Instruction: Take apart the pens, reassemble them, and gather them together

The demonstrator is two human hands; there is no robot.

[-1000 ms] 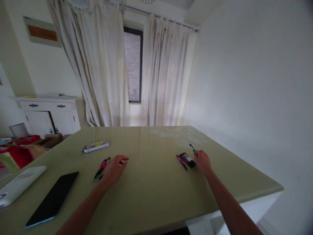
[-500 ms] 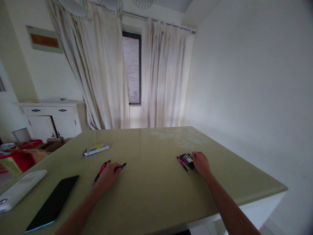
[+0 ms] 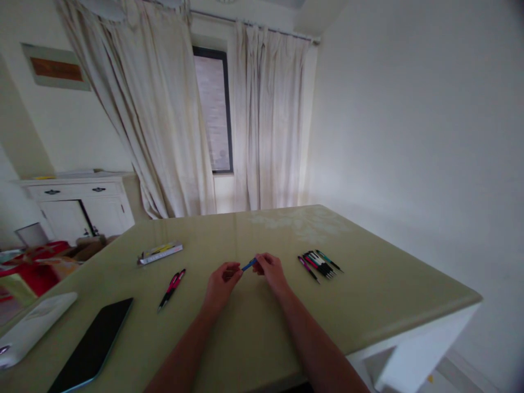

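Note:
Between my two hands, just above the middle of the table [image 3: 245, 338], is a blue pen [image 3: 249, 265]. My left hand [image 3: 223, 281] pinches its near-left end, and the fingers of my right hand [image 3: 269, 268] close on its other end. Two pink-and-black pens [image 3: 172, 288] lie side by side to the left of my left hand. Off to the right of my right hand, several pens [image 3: 317, 266] in black, white, pink and teal lie in a row, with a purple-and-black pen [image 3: 308, 269] along their left side.
A small open box [image 3: 160, 254] with yellow contents lies at the back left of the table. Nearer on the left are a black tablet or phone [image 3: 92, 346] and a white device [image 3: 39, 327]. A white cabinet [image 3: 82, 207] and red bags [image 3: 28, 284] stand beyond.
My left hand has moved right with the blue pen. My right hand has left the row of pens and come across to the pen's other end. The view has shifted slightly.

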